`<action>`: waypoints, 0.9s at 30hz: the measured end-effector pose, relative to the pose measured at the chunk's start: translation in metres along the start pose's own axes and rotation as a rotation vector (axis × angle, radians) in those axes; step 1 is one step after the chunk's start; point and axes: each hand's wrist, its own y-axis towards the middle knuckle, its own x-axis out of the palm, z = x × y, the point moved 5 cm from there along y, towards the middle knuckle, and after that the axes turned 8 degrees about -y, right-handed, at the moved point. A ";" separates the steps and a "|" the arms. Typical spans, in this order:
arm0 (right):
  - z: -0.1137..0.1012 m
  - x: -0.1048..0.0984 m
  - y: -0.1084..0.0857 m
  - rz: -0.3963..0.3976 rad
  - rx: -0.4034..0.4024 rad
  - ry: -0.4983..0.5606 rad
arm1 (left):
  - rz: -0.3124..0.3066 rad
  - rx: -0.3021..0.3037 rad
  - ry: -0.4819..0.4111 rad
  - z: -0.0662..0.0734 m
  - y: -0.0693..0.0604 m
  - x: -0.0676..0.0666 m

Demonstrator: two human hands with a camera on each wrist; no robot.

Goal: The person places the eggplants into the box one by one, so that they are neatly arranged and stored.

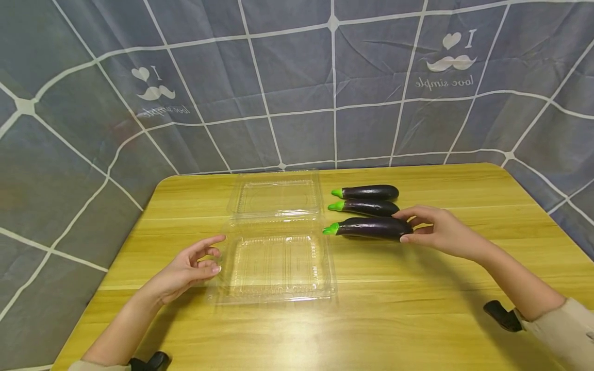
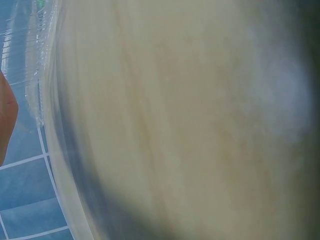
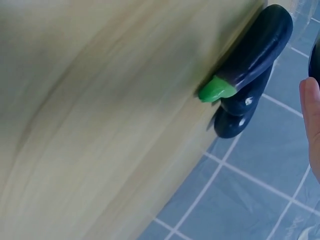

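Observation:
My right hand (image 1: 438,233) grips the blunt end of the nearest eggplant (image 1: 371,226), with its green stem pointing left. Two more, a middle eggplant (image 1: 371,207) and a far eggplant (image 1: 371,192), lie behind it in a row. In the right wrist view, dark eggplants (image 3: 260,45) lie together on the table, and a dark rounded edge shows beside my fingers (image 3: 311,107). A clear plastic clamshell box lies unfolded, its base (image 1: 274,298) in front and its lid (image 1: 278,213) behind. Loosely bent, my left hand (image 1: 187,268) hovers by the base's left side, holding nothing.
The wooden table (image 1: 394,319) ends at a grey checked curtain (image 1: 297,77) behind and at both sides. Dark wrist straps (image 1: 503,315) sit at both wrists. The left wrist view shows mostly blurred tabletop.

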 end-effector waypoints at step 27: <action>-0.036 0.035 0.061 -0.090 -0.038 0.178 | 0.012 -0.031 -0.001 0.007 0.000 0.005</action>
